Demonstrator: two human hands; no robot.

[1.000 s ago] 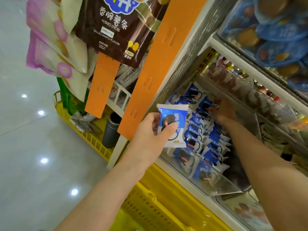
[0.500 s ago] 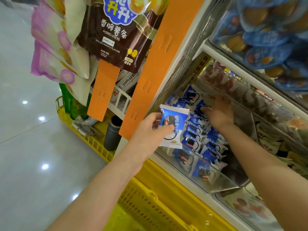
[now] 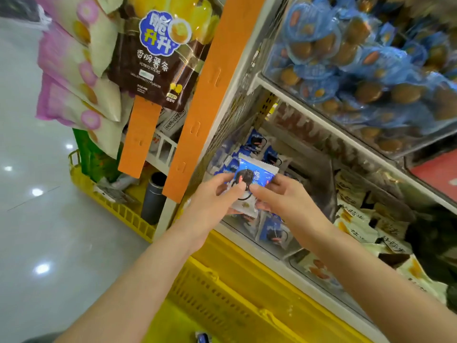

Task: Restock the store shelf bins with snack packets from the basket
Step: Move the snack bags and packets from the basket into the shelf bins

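Two hands are pinching one blue snack packet (image 3: 257, 170): left hand (image 3: 210, 203) on its lower left, right hand (image 3: 280, 196) on its lower right. They hold it over the clear bin's (image 3: 243, 232) front edge, probably squaring it up with the rows inside. The yellow basket (image 3: 222, 293) sits below.

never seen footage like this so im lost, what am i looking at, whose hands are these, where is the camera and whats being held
No machine here: the two grips are a person's bare hands. The single picture comes from a camera worn on the person's head, looking forward and down. The left grip and the right grip both pinch one blue packet in front of a clear shelf bin that holds similar packets. Below it is the yellow basket.
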